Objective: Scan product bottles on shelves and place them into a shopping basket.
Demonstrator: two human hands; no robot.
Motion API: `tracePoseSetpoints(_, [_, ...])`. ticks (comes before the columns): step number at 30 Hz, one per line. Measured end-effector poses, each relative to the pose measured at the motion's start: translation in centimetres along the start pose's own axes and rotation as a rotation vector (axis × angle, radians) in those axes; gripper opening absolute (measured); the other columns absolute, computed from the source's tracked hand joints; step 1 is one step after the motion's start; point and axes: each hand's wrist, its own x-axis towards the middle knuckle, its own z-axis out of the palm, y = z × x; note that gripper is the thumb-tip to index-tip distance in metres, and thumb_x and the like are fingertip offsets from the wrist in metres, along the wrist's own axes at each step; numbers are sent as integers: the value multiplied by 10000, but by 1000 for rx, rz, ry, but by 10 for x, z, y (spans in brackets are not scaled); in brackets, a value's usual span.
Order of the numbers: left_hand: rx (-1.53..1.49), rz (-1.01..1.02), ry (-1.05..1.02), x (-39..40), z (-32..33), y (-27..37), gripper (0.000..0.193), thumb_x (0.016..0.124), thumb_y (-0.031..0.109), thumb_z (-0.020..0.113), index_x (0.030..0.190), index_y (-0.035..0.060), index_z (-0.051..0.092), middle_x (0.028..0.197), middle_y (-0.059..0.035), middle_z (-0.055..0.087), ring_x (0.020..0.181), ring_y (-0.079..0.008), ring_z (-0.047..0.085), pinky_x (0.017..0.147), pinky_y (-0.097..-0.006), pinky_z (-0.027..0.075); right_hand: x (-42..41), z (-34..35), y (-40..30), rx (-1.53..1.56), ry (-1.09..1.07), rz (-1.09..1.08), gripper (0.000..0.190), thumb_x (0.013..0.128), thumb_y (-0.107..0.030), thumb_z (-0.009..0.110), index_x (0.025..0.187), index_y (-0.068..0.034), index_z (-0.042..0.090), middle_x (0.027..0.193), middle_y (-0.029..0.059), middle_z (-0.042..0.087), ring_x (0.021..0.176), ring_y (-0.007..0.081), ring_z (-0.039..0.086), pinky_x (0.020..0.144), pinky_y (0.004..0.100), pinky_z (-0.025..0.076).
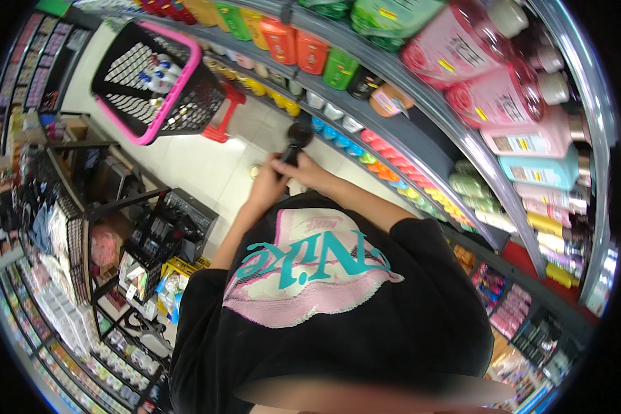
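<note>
My left hand (269, 178) and my right hand (309, 169) meet in front of my body. Between them they grip a small dark object (292, 154) with a rounded, glossy far end. Motion blur hides what exactly it is, and my fingers cover its near part. Ahead and to the left, a black mesh shopping basket with a pink rim (195, 54) stands on the tiled floor. Several white bottles with blue caps (160, 72) lie inside it. A red plastic part (222, 116) juts from the basket's near right side.
Shelving (352, 111) runs close along my right, holding orange bottles (278, 41), large pink bottles (453, 54) and small colourful packs. At my left stand a dark metal rack (85, 207) and a black crate (186, 220). Pale floor tiles (191, 165) lie between.
</note>
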Motion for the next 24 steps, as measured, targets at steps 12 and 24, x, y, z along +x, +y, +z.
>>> tracePoseSetpoints(12, [-7,80,20,20,-108,4,303,909,186,677,1142,-7,660,1079,-159,687,955,-254,686,856,-351,535,20,-56,0,587,549,39,147,936,-196,646,1008,-97,564,753,2,532,633,120,542,584,279,474])
tracePoseSetpoints(24, [-124,-133,436,167,-378,-139,253,970,150,622,1119,-53,647,984,-86,715,914,-129,679,804,-252,526,97,22,-75,281,603,-25,227,978,-222,596,1101,-36,554,820,32,570,670,105,553,618,253,442])
